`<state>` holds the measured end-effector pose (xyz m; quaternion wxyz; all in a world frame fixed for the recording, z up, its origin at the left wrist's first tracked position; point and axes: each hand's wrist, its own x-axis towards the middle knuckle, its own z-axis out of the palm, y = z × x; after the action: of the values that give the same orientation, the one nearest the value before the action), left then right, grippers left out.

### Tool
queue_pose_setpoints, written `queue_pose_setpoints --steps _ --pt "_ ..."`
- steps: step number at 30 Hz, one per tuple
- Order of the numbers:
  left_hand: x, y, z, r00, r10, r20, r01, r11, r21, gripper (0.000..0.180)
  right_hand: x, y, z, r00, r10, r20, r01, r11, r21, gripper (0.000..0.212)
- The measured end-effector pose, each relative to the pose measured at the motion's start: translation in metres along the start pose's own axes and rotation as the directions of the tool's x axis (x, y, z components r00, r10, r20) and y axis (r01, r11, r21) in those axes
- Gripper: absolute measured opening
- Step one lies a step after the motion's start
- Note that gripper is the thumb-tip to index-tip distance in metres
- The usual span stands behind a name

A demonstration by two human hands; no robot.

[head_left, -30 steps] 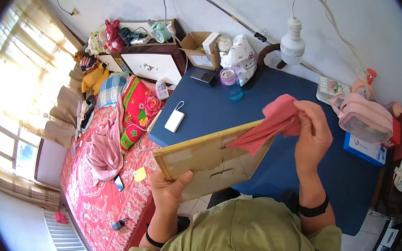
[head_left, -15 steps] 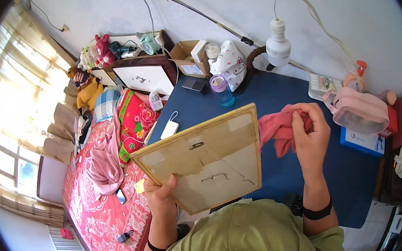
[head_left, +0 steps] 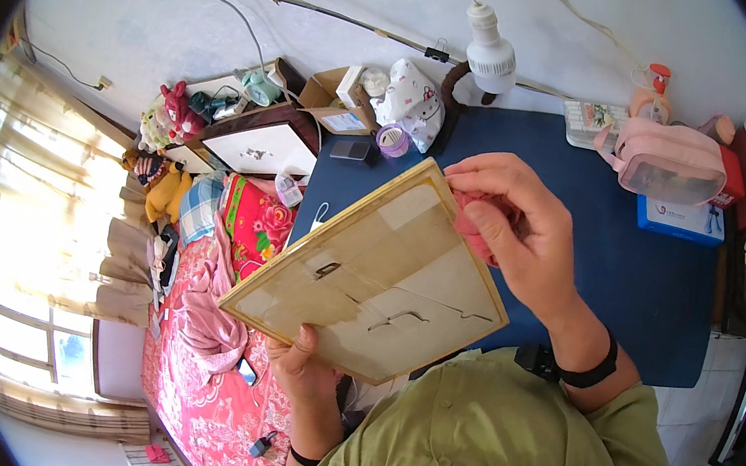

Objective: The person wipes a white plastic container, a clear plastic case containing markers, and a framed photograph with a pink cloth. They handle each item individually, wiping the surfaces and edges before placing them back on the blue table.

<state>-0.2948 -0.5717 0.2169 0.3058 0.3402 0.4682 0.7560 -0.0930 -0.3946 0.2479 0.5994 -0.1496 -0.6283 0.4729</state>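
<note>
My left hand (head_left: 300, 369) grips the lower edge of a gold picture frame (head_left: 373, 274), held tilted with its brown backing and hanging hook toward me. My right hand (head_left: 516, 226) is bunched around a pink cloth (head_left: 476, 217) pressed against the frame's upper right edge. A black band sits on my right wrist. The frame's front side is hidden from me.
A blue table (head_left: 651, 292) lies below the frame. On it stand a white lamp (head_left: 490, 53), a pink bag (head_left: 670, 166), a blue box (head_left: 683, 220), a purple tape roll (head_left: 393, 140) and a phone (head_left: 352, 150). A bed with a red flowered cover (head_left: 255, 220) lies to the left.
The frame has turned from nearly edge-on to back-facing me and come closer. My right hand with the pink cloth has moved down against the frame's upper right edge.
</note>
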Motion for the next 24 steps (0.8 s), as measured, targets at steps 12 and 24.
queue_pose_setpoints --steps 12,24 --pt "0.006 -0.012 -0.033 0.981 -0.123 -0.152 0.081 0.963 -0.258 0.056 -0.028 0.009 0.000 0.976 -0.130 0.178 0.173 0.951 -0.255 0.024" --pt "0.020 0.002 -0.066 0.984 -0.127 -0.127 0.052 0.880 -0.472 0.057 -0.058 0.026 -0.025 0.971 0.177 0.160 -0.138 0.963 -0.233 0.016"
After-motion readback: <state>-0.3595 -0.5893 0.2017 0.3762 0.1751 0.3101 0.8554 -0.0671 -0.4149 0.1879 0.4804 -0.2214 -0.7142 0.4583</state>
